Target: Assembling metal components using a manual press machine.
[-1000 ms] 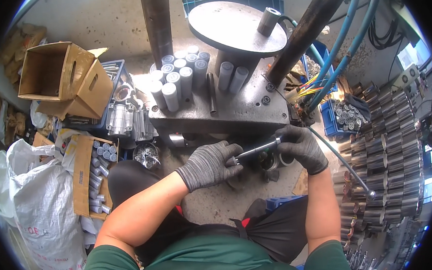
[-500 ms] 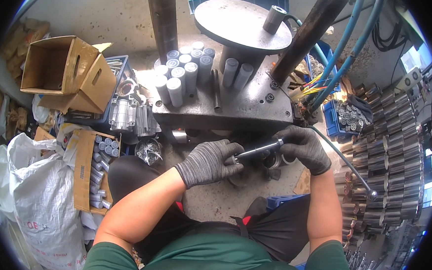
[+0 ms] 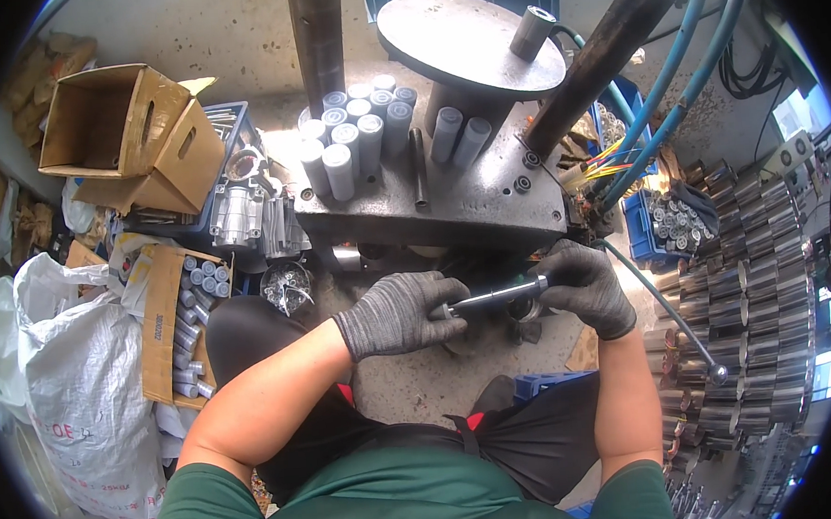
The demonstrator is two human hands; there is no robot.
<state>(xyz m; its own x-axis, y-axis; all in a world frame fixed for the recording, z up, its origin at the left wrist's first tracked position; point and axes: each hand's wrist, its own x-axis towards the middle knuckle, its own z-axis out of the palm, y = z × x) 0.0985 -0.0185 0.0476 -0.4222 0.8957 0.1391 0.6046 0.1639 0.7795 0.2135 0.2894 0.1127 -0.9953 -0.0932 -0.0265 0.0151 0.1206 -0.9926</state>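
Note:
My left hand [image 3: 402, 313] in a grey knit glove grips one end of a dark steel rod [image 3: 492, 299] held level in front of me. My right hand [image 3: 582, 285], also gloved, closes around the rod's other end, where a metal sleeve [image 3: 539, 283] sits on it. Both hands hover just below the front edge of a grey steel machine table [image 3: 474, 204]. On that table stand several grey metal cylinders [image 3: 349, 135] in a cluster.
A round steel plate [image 3: 464, 42] with one cylinder on it rises behind the table. Blue hoses [image 3: 671, 82] run at the right. Stacks of metal parts [image 3: 731, 288] fill the right side. Cardboard boxes [image 3: 132, 134], a box of cylinders [image 3: 186, 321] and white sacks [image 3: 81, 394] lie at the left.
The view has shifted slightly. Both hands stay closed on the rod in nearly the same place below the table edge.

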